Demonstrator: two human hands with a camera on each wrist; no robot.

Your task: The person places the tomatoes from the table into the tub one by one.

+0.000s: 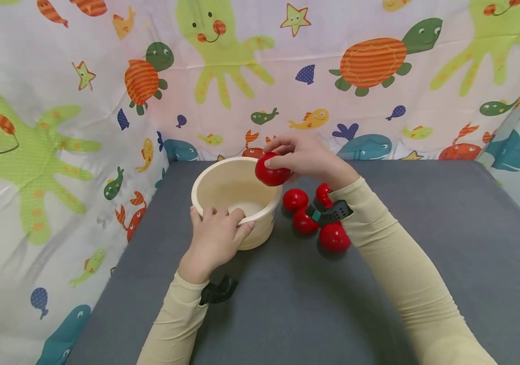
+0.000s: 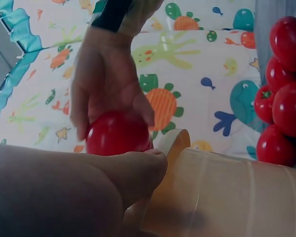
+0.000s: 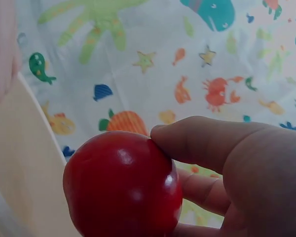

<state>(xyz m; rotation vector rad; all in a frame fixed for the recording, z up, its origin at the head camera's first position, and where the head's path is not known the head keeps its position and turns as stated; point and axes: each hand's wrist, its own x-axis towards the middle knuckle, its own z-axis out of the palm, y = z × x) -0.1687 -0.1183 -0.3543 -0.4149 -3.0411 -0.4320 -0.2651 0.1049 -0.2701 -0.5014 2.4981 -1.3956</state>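
Observation:
A cream bowl (image 1: pixel 223 175) stands on the grey table (image 1: pixel 424 243); it looks empty inside. My left hand (image 1: pixel 216 235) grips its near rim, fingers curled over the edge. My right hand (image 1: pixel 298 154) holds a red tomato (image 1: pixel 271 172) over the bowl's right rim, pinched between thumb and fingers. The right wrist view shows that tomato (image 3: pixel 123 185) close up under the thumb (image 3: pixel 212 140). In the left wrist view the right hand (image 2: pixel 106 86) holds the tomato (image 2: pixel 117 134) above the bowl (image 2: pixel 227 192).
Several more red tomatoes (image 1: pixel 333 235) lie in a cluster on the table just right of the bowl, under my right wrist. A sea-creature patterned cloth (image 1: pixel 59 126) walls in the table at the back and both sides.

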